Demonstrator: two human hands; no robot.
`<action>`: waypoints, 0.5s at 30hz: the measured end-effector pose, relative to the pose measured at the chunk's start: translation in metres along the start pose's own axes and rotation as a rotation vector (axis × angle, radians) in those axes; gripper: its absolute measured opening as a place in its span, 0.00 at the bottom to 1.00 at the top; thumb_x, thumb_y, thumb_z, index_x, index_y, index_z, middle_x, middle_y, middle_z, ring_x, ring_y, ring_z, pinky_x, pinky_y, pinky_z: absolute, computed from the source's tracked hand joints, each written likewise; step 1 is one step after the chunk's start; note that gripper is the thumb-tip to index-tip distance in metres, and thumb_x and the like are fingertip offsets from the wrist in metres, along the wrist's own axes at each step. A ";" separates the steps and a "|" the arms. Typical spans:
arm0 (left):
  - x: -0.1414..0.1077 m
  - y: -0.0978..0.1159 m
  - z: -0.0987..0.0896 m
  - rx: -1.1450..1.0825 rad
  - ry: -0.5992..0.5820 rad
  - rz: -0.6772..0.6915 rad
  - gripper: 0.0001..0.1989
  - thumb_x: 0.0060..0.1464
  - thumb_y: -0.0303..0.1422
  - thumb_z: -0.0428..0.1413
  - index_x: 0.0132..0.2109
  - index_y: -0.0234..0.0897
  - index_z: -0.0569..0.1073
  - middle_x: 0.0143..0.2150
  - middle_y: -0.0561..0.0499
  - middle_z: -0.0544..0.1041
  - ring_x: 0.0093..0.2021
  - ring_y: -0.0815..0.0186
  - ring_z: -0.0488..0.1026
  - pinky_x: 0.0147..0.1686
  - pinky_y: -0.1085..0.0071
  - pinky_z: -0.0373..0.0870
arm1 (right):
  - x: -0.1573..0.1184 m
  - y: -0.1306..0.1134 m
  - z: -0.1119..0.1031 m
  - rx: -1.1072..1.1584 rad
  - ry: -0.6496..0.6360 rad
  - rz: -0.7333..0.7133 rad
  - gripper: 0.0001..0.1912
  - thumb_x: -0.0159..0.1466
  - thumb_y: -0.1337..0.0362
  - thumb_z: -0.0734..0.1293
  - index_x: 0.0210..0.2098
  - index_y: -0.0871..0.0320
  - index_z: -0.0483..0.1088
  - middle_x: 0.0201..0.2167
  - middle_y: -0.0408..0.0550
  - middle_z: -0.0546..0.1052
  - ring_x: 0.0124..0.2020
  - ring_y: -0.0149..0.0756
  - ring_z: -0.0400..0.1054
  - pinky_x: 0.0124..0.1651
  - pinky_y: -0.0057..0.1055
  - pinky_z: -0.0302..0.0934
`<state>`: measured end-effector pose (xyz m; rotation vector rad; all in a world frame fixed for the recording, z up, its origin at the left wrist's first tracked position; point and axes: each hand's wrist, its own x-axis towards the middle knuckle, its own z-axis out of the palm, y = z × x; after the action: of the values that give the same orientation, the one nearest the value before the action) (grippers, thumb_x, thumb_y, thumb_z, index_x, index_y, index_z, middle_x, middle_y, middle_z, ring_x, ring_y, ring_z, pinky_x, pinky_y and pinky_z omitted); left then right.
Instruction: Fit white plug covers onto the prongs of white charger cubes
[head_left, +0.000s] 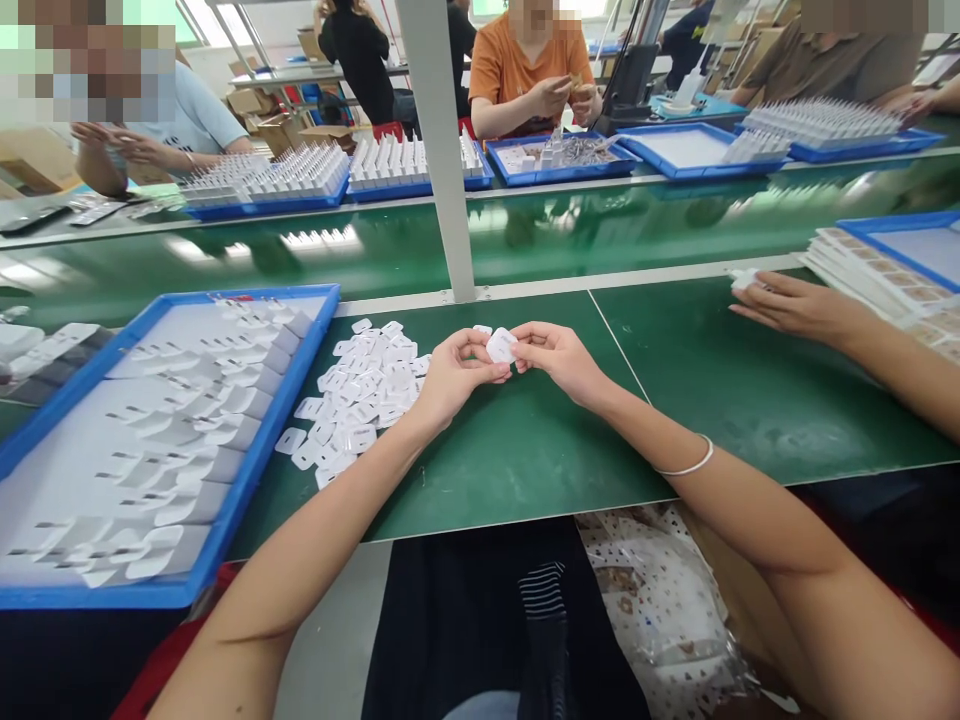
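Observation:
Over the green table [480, 470], a small white rounded-square piece [501, 346] sits between the fingertips of my right hand [559, 358]. My left hand [459, 372] is beside it with thumb and fingers pinched together; part of another small white piece [483, 329] shows at its fingertips. The two hands nearly touch. Just left of my left hand lies a loose pile of flat white pieces [360, 395]. Farther left, a blue-rimmed tray [259, 425] holds rows of white parts with thin metal pins.
A co-worker's hand [787, 303] holds a white part at the right, near stacked sheets [892, 285]. A white post [442, 150] rises behind my hands. Beyond the green belt [570, 225], several people sit by blue trays [682, 165]. A plastic bag [660, 600] lies below the table edge.

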<state>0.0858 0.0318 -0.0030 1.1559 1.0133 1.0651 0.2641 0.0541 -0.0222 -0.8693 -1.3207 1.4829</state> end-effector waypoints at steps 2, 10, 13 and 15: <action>0.002 0.003 -0.005 0.059 -0.070 -0.066 0.22 0.38 0.31 0.72 0.41 0.32 0.76 0.30 0.51 0.80 0.32 0.66 0.80 0.37 0.70 0.78 | 0.000 0.001 -0.001 -0.030 -0.021 -0.005 0.19 0.52 0.53 0.78 0.36 0.59 0.76 0.30 0.46 0.77 0.28 0.30 0.66 0.34 0.32 0.64; 0.004 0.002 -0.009 -0.048 -0.009 -0.072 0.20 0.39 0.35 0.72 0.39 0.31 0.78 0.35 0.45 0.83 0.35 0.65 0.81 0.44 0.68 0.78 | -0.001 -0.003 0.001 -0.003 0.011 -0.018 0.22 0.51 0.53 0.79 0.38 0.60 0.76 0.30 0.45 0.77 0.28 0.30 0.68 0.36 0.32 0.67; 0.003 -0.002 -0.005 -0.122 0.052 0.000 0.20 0.38 0.35 0.73 0.38 0.31 0.77 0.34 0.47 0.83 0.34 0.66 0.81 0.45 0.68 0.79 | -0.003 -0.005 0.003 -0.006 -0.009 0.023 0.23 0.50 0.49 0.79 0.34 0.61 0.75 0.26 0.45 0.76 0.26 0.30 0.69 0.33 0.31 0.68; 0.002 -0.002 -0.003 -0.118 0.060 0.022 0.19 0.38 0.35 0.73 0.36 0.31 0.77 0.33 0.49 0.82 0.33 0.67 0.80 0.45 0.69 0.79 | -0.003 -0.005 0.003 -0.012 0.000 0.025 0.24 0.50 0.47 0.79 0.32 0.61 0.74 0.25 0.45 0.76 0.25 0.30 0.69 0.32 0.30 0.68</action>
<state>0.0836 0.0339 -0.0057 1.0465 0.9732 1.1676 0.2633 0.0502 -0.0172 -0.8962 -1.3246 1.4960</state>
